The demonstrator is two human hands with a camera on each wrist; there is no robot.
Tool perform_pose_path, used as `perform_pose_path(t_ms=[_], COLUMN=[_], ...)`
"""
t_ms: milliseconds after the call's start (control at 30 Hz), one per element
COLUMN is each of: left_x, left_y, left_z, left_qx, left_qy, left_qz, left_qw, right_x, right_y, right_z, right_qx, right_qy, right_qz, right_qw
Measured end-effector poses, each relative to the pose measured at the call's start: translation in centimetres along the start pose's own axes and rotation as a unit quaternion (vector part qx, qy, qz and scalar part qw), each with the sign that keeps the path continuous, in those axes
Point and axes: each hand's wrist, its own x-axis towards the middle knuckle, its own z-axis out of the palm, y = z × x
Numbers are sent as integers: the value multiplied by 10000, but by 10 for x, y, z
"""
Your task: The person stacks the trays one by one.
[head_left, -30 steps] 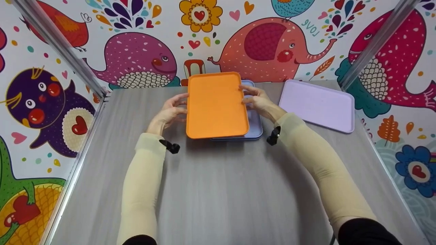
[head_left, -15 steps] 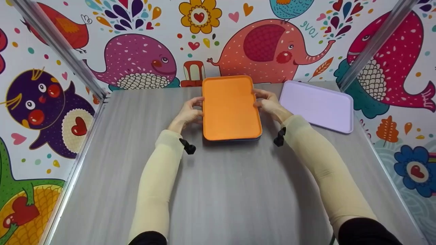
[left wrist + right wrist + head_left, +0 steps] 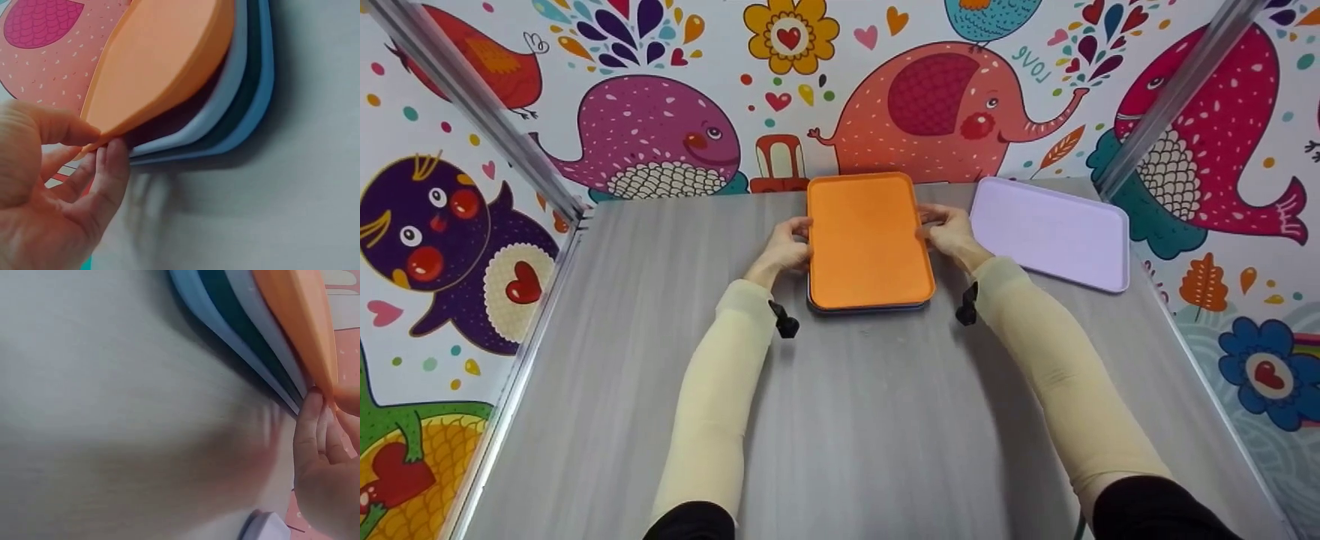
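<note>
An orange tray (image 3: 870, 240) lies over a stack of blue trays (image 3: 253, 95), covering nearly all of them in the head view. My left hand (image 3: 789, 246) pinches its left edge, thumb above and fingers beneath, as the left wrist view shows. On the opposite edge my right hand (image 3: 951, 231) grips in the same manner, its fingertips (image 3: 311, 400) just under the orange rim. Both wrist views show a narrow dark gap between the orange tray and the pale blue tray below it.
A lilac tray (image 3: 1050, 234) lies at an angle on the grey table (image 3: 855, 420), right of the stack. Behind stands a wall (image 3: 780, 142) printed with cartoon animals. Metal posts (image 3: 1177, 97) rise at the table's back corners.
Both hands have carried the orange tray to the right and down over the blue stack, which showed beside it earlier. In the last half second it has shifted only slightly.
</note>
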Motion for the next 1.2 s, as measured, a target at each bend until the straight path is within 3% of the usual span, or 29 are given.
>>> perform_pose_path(t_ms=[167,333,600,767,1000,1200], left_x=[0,2,5,6,5,7], left_y=[5,6,11,16,14,25], left_z=[2,8,13,14,12,14], left_qx=[355,594,978,1214,1347,1669], left_qy=[135,215,177,254,585,1175], left_qz=[-79,-273,-577,-561,-371,-300], left_qw=[9992,9976,9934,9907,9885,9785], right_x=[2,1,0,-2,-8,-15], right_y=[3,8,10,5,3,-8], right_z=[4,6,10,8,0,-7], right_qx=[-113,-571,-920,-1069,-962,-1017], right_qy=[129,246,540,431,69,-146], right_qz=[-174,-226,-771,-709,-304,-230], right_qw=[9997,9978,9913,9908,9949,9944])
